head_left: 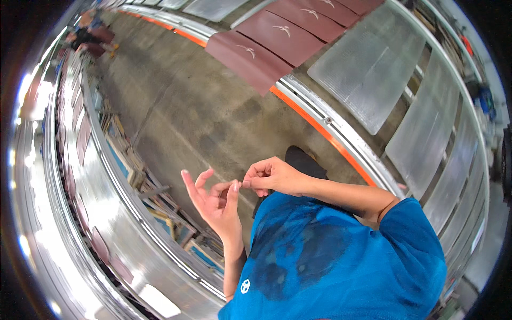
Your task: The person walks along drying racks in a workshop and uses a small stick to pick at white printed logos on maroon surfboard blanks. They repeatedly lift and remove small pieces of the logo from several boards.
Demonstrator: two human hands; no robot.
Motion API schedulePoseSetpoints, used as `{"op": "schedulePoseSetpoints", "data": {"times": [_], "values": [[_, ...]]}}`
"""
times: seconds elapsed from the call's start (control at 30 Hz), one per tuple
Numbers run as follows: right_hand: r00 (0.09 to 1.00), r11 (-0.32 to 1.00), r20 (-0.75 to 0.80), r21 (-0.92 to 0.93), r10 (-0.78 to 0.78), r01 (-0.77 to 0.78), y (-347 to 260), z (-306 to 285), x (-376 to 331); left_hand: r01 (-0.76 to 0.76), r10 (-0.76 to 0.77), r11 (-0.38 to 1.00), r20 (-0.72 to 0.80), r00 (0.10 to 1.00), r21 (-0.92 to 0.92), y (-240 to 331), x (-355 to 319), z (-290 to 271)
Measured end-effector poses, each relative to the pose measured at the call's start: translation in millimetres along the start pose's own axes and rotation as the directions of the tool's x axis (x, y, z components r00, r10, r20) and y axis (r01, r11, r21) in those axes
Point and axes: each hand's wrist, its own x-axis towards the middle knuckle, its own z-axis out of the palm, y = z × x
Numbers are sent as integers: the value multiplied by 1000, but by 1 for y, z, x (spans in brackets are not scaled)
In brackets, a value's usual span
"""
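Observation:
My left hand point(215, 205) and my right hand point(277, 177) meet in front of my blue shirt, over the aisle floor. The left thumb and a finger are pinched together, while its other fingers stretch up and apart. On the right, the fingers are curled into a pinch, their tips touching or nearly touching the left fingertips. Whatever lies between the fingertips, if anything, is too small to make out. Away from both hands, dark red-brown sheets point(250, 58) with pale bird-like marks lie in a row on the rack ahead.
To the right runs a long metal rack with an orange edge strip point(330, 140) and greyish flat plates point(370, 74). A long shiny table point(114, 186) flanks the left, with several frames point(130, 154) stacked beneath. Another person point(85, 38) is at the far left end.

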Motion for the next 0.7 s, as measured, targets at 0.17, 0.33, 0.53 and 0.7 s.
{"op": "schedulePoseSetpoints", "data": {"times": [0.17,0.33,0.53,0.7], "values": [[1000,996,26,89,-16,14,1,-18,90,48,-49,997,20,999,58,-18,85,-11],[999,986,43,166,-20,12,-11,-42,179,126,-122,980,-34,992,156,-39,171,-9],[999,947,43,321,16,-29,-40,-97,281,259,-258,937,-35,965,234,-64,293,22],[998,905,-28,424,54,-37,-83,-140,334,297,-344,880,66,937,370,-69,391,61]]}}
